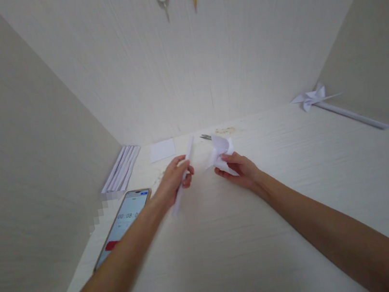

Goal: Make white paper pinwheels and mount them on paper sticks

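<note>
My left hand (pixel 173 177) grips a thin rolled white paper stick (pixel 186 159) that slants up and to the right above the white table (pixel 230 238). My right hand (pixel 240 168) pinches a folded white paper pinwheel head (pixel 219 153) by its lower edge. The two hands are close together, a short gap apart, near the table's middle. The stick's upper tip points toward the folded paper without touching it.
A phone (pixel 125 222) showing a timer lies at the left, partly under my left forearm. Several paper sticks (pixel 121 167) lie by the left wall, beside a white square sheet (pixel 162 150). Scissors (pixel 206 137) lie behind the hands. A finished pinwheel (pixel 313 97) leans at the right wall.
</note>
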A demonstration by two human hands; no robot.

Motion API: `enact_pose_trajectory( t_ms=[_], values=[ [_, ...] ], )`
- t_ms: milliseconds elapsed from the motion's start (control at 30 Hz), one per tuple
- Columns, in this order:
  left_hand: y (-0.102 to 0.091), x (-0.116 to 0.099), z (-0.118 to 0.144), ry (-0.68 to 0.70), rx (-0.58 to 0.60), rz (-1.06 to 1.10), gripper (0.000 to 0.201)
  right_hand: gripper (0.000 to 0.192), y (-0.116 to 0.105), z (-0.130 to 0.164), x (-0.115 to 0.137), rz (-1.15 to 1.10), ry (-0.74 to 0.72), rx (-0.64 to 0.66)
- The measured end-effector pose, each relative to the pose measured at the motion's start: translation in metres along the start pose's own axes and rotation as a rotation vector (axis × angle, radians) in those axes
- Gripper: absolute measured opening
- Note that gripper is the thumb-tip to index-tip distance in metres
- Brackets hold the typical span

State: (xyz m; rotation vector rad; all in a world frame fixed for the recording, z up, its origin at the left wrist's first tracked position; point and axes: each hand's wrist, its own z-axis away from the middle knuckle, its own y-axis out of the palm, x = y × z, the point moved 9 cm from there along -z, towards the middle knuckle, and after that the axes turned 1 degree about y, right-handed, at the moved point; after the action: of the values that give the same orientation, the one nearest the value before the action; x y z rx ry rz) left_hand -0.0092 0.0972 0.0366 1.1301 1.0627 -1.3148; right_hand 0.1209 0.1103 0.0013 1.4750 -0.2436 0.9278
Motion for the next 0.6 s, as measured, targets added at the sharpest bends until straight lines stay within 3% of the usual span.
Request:
enact_pose_trajectory(
  t_ms=[133, 367, 600],
  values=[
    [0.038, 0.026, 0.018, 0.058, 0.108, 0.153, 0.031, 0.021, 0.000, 0.002, -0.002, -0.022, 0.019, 0.059],
    [0.031, 0.032, 0.022, 0.098, 0.053, 0.265, 0.030, 0.018, 0.002, -0.001, -0.004, -0.238, 0.104, 0.105],
    [0.038, 0.033, 0.023, 0.096, 0.115, 0.224, 0.030, 0.012, 0.003, 0.001, 0.001, -0.494, 0.138, 0.123]
  ],
)
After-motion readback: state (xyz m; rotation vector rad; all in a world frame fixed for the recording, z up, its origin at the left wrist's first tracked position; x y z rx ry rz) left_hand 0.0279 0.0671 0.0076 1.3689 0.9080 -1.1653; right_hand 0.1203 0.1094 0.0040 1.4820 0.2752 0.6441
